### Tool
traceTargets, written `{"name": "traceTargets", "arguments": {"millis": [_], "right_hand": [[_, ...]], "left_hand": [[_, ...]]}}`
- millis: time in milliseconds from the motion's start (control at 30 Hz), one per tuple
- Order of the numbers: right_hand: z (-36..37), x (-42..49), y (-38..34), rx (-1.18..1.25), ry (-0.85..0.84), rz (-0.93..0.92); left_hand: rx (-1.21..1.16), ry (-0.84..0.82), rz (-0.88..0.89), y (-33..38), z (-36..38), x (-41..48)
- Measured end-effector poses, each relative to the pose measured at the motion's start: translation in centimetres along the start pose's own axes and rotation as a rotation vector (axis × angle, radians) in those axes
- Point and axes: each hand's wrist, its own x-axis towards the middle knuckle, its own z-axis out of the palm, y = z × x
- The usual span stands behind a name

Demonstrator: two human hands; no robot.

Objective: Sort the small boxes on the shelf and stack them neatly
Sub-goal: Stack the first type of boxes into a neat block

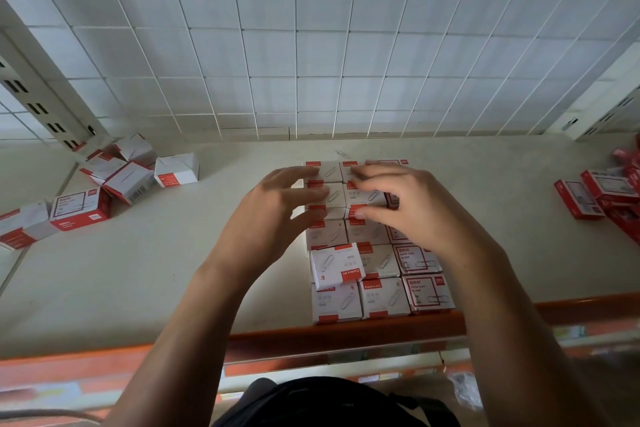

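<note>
A block of small white-and-red paper-clip boxes (377, 295) stands in rows on the shelf (173, 253), reaching from its orange front lip back toward the wall. One box (337, 265) lies crooked on top near the front left. My left hand (277, 208) rests with spread fingers on the left side of the far boxes. My right hand (405, 208) lies over the far right boxes, fingertips touching their tops. Neither hand grips a box.
Several loose boxes (124, 177) lie jumbled at the shelf's left back corner beside a slotted upright. More red boxes (602, 194) are piled at the right edge. A wire grid panel (311, 45) backs the shelf. A stray paper clip (341, 152) lies behind the block.
</note>
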Motion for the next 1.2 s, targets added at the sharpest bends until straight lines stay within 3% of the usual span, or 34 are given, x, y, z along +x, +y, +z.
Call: {"name": "traceTargets", "arguments": {"millis": [267, 433, 833, 1200], "right_hand": [[-0.5, -1.0, -1.1, -0.051, 0.028, 0.000], [-1.2, -3.6, -2.6, 0.022, 0.074, -0.040], [1.3, -7.0, -3.9, 0.112, -0.038, -0.100], [0.9, -7.5, -4.6, 0.171, 0.045, -0.128]], "left_hand": [[0.057, 0.007, -0.015, 0.7, -0.7, -0.8], [-0.040, 0.042, -0.005, 2.4, -2.1, -3.3], [-0.081, -0.049, -0.012, 4.4, -1.3, -7.6], [-0.143, -0.018, 0.030, 4.6, -1.8, -7.4]]}}
